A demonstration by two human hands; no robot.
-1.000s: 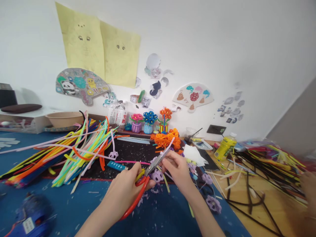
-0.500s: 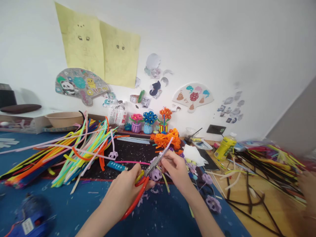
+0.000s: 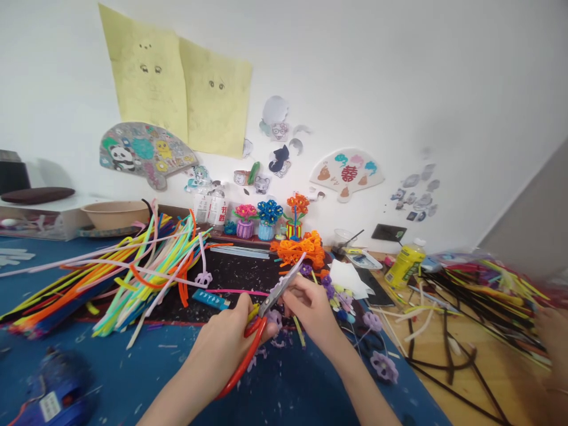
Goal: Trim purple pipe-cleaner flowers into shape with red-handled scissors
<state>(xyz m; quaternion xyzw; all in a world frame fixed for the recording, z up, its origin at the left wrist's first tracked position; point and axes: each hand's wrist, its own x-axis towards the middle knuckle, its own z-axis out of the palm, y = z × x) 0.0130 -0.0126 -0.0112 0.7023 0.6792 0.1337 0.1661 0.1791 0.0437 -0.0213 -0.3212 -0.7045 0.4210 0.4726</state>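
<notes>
My left hand [image 3: 222, 340] is closed around the red handles of a pair of scissors [image 3: 248, 364], whose blades point up and away to the right. Beside the blades, my right hand [image 3: 310, 307] has its fingers pinched together. A lilac pipe cleaner [image 3: 293, 271] shows along the blade at those fingertips; its held end is hidden. Beneath the blades lies a lilac pipe-cleaner flower [image 3: 275, 321], partly covered. More lilac flowers [image 3: 384, 367] rest to the right of my right forearm.
Bundled coloured pipe cleaners [image 3: 146, 272] lie on the left, beyond a blue tool [image 3: 57, 390]. Orange pipe-cleaner pieces [image 3: 302, 249] and small potted flowers [image 3: 269, 220] are at the back. On the right are a yellow bottle [image 3: 405, 263], dark strips [image 3: 448, 349] and another person's hand [image 3: 550, 337].
The scissors' tip has shifted slightly left and down, with my right hand following a little. Both hands keep their grip.
</notes>
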